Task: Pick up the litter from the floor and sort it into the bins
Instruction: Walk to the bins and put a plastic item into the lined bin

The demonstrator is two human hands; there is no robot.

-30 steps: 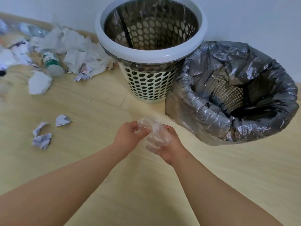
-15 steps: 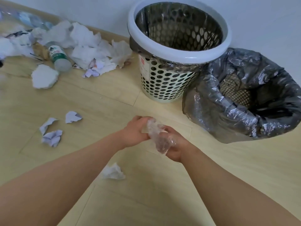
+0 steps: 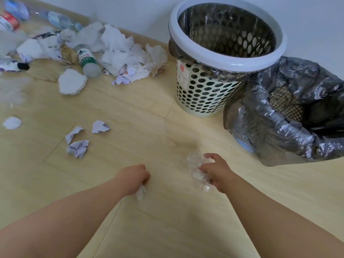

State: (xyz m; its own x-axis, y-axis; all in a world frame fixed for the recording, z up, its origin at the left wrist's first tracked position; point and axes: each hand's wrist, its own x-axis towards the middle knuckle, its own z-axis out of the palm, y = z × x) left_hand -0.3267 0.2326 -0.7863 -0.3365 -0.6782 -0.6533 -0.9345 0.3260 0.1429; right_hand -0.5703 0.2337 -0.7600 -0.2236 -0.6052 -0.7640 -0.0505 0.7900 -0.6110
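My right hand point(image 3: 216, 171) grips a crumpled wad of clear plastic film point(image 3: 195, 169) low over the wooden floor. My left hand point(image 3: 135, 176) is curled down on a small white paper scrap point(image 3: 140, 192) lying on the floor, fingers closed round its top. Two bins stand at the back right: a perforated cream bin with a white rim point(image 3: 226, 58) lined with a dark bag, and to its right a lower bin wrapped in a grey plastic bag point(image 3: 264, 131). Both hands are in front of and left of the bins.
Three crumpled pale paper scraps point(image 3: 77, 148) lie left of my hands, and a small white piece point(image 3: 12, 122) sits at the far left. A heap of white tissue point(image 3: 119, 51), a green-labelled bottle point(image 3: 87, 61) and clear plastic bottles point(image 3: 59, 20) lies along the wall.
My hands have come apart. The left hand left the plastic film and dropped to the white scrap on the floor. The right hand keeps the film. The view has shifted left.
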